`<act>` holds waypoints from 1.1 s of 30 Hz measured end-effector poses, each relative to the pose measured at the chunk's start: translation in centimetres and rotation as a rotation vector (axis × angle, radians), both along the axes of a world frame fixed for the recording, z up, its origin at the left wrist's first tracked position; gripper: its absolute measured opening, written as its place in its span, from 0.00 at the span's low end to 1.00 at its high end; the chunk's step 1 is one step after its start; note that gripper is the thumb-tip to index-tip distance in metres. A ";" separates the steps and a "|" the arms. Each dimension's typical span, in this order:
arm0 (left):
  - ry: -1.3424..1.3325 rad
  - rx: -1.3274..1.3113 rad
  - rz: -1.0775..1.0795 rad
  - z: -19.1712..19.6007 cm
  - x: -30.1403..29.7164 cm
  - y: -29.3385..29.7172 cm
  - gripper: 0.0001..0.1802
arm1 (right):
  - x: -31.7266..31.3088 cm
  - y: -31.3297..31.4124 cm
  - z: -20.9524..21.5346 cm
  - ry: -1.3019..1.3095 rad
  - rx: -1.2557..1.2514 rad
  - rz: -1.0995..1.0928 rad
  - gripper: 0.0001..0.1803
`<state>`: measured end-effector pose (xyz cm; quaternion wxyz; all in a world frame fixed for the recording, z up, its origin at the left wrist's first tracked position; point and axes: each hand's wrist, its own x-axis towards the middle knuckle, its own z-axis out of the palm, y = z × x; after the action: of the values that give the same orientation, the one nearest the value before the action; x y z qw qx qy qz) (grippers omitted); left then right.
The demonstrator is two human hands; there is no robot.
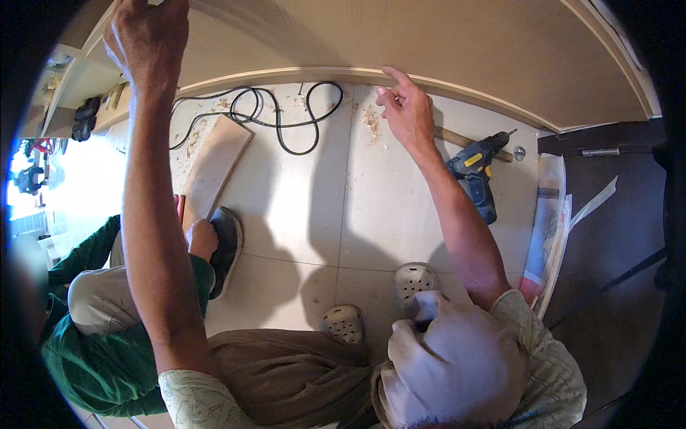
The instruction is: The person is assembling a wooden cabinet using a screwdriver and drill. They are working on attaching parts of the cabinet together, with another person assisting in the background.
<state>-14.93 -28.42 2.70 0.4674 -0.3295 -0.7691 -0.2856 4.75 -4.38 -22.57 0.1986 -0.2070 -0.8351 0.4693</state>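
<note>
My left hand [151,43] is raised at the top left against a large light-brown wood panel [343,36]. It is closed, and its fingertips run out of view, so whatever it may hold is hidden. Lower down, my right hand [409,114] is close to the panel's pale edge strip [343,73]. Its index finger is stretched toward that strip, the other fingers are partly bent, and nothing shows in it. Beside my right forearm a dark blue and yellow cordless drill [473,171] lies on the tiled floor, over the wooden handle of a hammer [450,136].
A black cable [279,136] loops across the floor among wood shavings [371,123]. At left, a crouching person in green [107,357] has a hand by a wooden board [214,157]. Long wrapped strips [549,222] lean beside a dark door [614,214] at right.
</note>
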 end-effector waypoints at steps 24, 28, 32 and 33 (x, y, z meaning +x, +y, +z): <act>0.019 -0.131 -0.005 0.8 2.6 -1.8 0.13 | 0.4 -0.6 0.3 -0.166 0.167 0.056 0.40; 0.022 -0.052 -0.030 0.9 1.4 -0.7 0.12 | 0.7 -0.6 0.2 -0.218 0.125 0.078 0.42; -0.010 -0.112 0.071 0.3 1.2 -1.8 0.11 | 1.3 -0.5 0.3 -0.195 0.115 0.076 0.45; 0.014 -0.126 0.042 0.1 1.4 -2.3 0.10 | 1.4 -0.5 0.3 -0.194 0.124 0.078 0.46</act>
<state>-13.48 -30.72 2.82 0.4570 -0.3439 -0.7890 -0.2244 6.13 -4.91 -22.23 0.1107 -0.2060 -0.8853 0.4019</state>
